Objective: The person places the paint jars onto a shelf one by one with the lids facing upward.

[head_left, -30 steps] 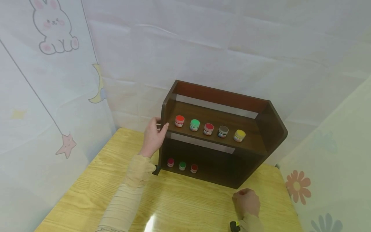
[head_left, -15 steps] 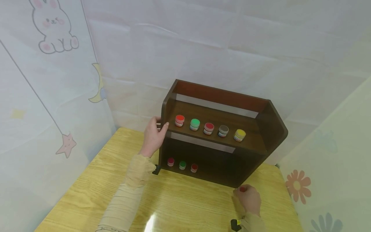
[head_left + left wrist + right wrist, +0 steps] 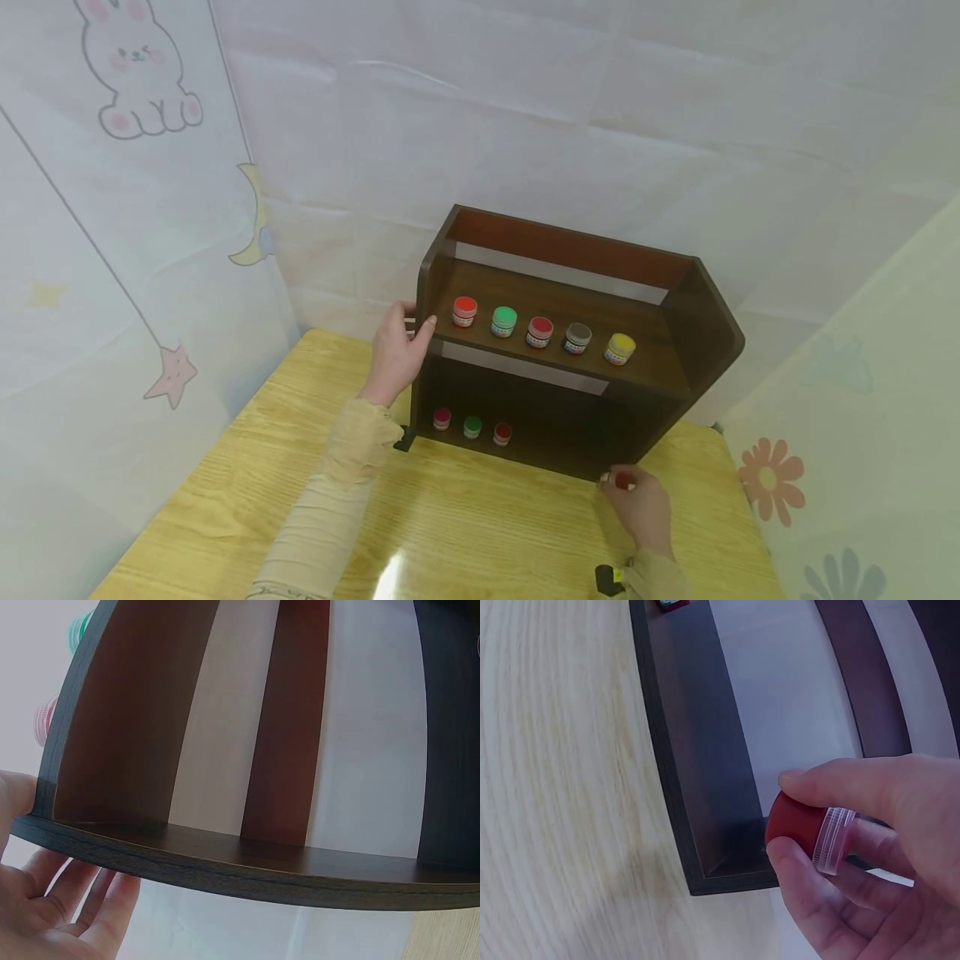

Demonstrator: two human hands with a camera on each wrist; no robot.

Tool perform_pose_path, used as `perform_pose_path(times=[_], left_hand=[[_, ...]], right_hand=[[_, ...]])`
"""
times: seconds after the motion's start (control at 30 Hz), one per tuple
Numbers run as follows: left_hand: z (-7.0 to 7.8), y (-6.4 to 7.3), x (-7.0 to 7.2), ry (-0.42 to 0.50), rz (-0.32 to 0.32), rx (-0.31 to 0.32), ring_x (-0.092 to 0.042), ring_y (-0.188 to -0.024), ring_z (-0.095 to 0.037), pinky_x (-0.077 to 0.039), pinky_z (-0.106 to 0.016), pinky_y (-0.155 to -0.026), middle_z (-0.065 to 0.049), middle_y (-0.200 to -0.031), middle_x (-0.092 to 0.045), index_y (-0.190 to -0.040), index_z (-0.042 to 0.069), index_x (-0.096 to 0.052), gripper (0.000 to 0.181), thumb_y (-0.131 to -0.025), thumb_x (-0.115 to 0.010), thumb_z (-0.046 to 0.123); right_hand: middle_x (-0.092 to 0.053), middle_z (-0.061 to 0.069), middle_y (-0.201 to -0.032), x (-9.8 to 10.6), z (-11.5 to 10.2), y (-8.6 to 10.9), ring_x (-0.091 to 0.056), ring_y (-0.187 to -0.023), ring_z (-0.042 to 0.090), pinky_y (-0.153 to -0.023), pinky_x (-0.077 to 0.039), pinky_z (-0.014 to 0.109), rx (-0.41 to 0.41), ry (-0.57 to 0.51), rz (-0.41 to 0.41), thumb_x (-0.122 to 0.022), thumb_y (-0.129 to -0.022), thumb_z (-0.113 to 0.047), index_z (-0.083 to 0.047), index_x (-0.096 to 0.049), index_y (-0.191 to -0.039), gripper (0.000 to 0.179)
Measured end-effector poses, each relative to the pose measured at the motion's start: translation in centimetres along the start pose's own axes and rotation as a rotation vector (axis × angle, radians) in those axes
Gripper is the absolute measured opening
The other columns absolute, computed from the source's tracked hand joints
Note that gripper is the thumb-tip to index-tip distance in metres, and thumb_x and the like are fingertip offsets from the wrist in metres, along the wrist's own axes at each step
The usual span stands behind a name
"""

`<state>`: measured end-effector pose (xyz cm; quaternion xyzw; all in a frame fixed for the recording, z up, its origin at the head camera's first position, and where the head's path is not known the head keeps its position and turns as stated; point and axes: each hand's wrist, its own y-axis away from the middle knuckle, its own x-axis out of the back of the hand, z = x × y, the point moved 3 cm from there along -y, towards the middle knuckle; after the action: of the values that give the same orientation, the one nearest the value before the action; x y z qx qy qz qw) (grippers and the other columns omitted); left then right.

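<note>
A dark brown two-tier shelf [image 3: 570,292] stands on the wooden table. My left hand [image 3: 397,354] grips its left side panel, thumb at the front edge of the upper board and fingers on the outer face; the left wrist view shows those fingers [image 3: 112,911] against the panel. Between thumb and fingers, my right hand [image 3: 645,508] pinches a small red paint jar [image 3: 795,823] with a clear ridged lid [image 3: 832,840]. The jar is tilted sideways close to the shelf's lower right front corner.
Several paint jars line the upper board, from a red jar [image 3: 465,312] to a yellow jar [image 3: 620,350]. On the lower board, a crimson jar [image 3: 442,418], a green jar [image 3: 472,427] and a dark red jar [image 3: 502,434] stand at the left. Behind hangs a pale cloth [image 3: 525,108].
My right hand has risen slightly toward the shelf's lower right corner and turned, bringing the red jar into sight. The left hand and shelf stay put.
</note>
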<state>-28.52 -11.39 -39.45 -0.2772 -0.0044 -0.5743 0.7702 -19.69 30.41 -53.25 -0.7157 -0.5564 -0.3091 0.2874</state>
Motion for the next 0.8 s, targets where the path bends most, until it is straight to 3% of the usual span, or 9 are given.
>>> perform_pose_path(times=[0.3, 0.63, 0.8], left_hand=[[0.1, 0.0, 0.0, 0.008, 0.003, -0.006, -0.063, -0.103, -0.032, -0.055, -0.045, -0.089, -0.017, -0.118, -0.061, -0.125, -0.002, -0.056, 0.037, -0.101, -0.064, 0.025], [0.3, 0.1, 0.1, 0.017, 0.003, -0.001, -0.063, -0.103, -0.032, -0.054, -0.044, -0.09, -0.017, -0.118, -0.06, -0.124, -0.003, -0.056, 0.036, -0.101, -0.064, 0.023], [0.3, 0.1, 0.1, 0.019, -0.001, 0.001, -0.063, -0.104, -0.032, -0.055, -0.045, -0.09, -0.017, -0.118, -0.06, -0.125, -0.003, -0.055, 0.036, -0.101, -0.063, 0.024]], right_hand=[[-0.069, 0.025, -0.109, 0.2, -0.9, -0.1, -0.064, -0.089, 0.032, -0.065, -0.049, 0.035, 0.025, -0.069, 0.005, -0.076, -0.088, -0.012, 0.0, -0.071, -0.112, 0.027], [-0.066, 0.01, -0.087, 0.6, -2.4, -0.2, -0.055, -0.069, 0.018, -0.052, -0.042, 0.027, 0.069, -0.09, 0.111, -0.075, -0.091, -0.014, -0.002, -0.073, -0.106, 0.019], [-0.065, 0.011, -0.083, 0.8, -2.7, -0.2, -0.054, -0.066, 0.02, -0.052, -0.043, 0.029, 0.047, -0.093, 0.1, -0.075, -0.092, -0.017, -0.002, -0.07, -0.116, 0.03]])
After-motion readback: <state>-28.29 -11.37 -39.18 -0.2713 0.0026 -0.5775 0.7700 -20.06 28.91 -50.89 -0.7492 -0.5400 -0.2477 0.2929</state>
